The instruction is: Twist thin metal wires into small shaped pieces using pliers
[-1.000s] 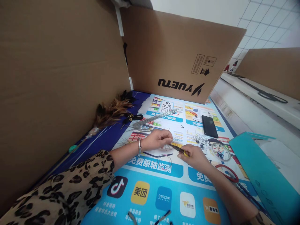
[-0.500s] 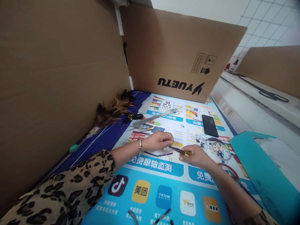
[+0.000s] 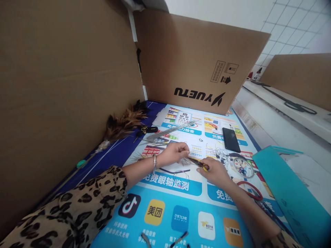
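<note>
Fingers pinched, my left hand (image 3: pixel 178 152) holds what looks like a thin wire (image 3: pixel 185 161), whose pale strands show just below the fingertips. A silver bangle circles that wrist. My right hand (image 3: pixel 214 170) is closed round yellow-handled pliers (image 3: pixel 196 161). Their dark jaws point left and reach close to the left fingertips; whether they touch the wire is too small to tell. Below the hands lies a loose ring of thin coloured wire (image 3: pixel 181 177). Beyond them rests a bundle of straight silvery wires (image 3: pixel 172 131).
A black phone (image 3: pixel 231 140), a tangle of wire (image 3: pixel 219 153), a round clear dish (image 3: pixel 243 167) and a red ring (image 3: pixel 250 190) lie to the right. A teal folder (image 3: pixel 287 196) borders that side. Brown feathers (image 3: pixel 124 120) and cardboard walls (image 3: pixel 196 58) stand left and behind.
My left hand has risen slightly and turned, showing more wire below it. The pliers have tilted a little, their jaws now higher near the left fingertips. The camera view has shifted slightly.
</note>
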Action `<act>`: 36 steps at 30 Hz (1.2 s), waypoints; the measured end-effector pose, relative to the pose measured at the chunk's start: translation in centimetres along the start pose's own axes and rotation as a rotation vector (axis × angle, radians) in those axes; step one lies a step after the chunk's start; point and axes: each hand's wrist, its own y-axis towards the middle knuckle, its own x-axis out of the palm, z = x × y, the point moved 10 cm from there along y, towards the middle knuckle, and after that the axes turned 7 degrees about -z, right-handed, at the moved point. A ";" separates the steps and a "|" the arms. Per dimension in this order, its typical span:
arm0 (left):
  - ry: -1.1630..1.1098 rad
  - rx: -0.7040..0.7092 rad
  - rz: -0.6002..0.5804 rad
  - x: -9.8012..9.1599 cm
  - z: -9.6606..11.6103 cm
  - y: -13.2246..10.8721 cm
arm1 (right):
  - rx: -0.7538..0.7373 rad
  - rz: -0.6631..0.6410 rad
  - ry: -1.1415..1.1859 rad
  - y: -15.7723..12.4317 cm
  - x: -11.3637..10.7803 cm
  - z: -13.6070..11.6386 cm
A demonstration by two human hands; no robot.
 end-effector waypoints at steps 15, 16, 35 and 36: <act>-0.220 -0.102 0.079 -1.1 -1.4 0.3 | -0.199 0.459 -0.485 -2.6 -3.4 -4.7; -0.221 -0.109 0.073 -1.0 -1.4 0.2 | -0.212 0.458 -0.521 -2.7 -3.4 -5.0; -0.265 -0.173 0.050 0.1 -1.4 -0.1 | -0.281 0.480 -0.735 -3.2 -2.7 -6.2; -0.266 -0.179 0.049 0.1 -1.4 -0.1 | -0.283 0.478 -0.734 -3.2 -2.7 -6.2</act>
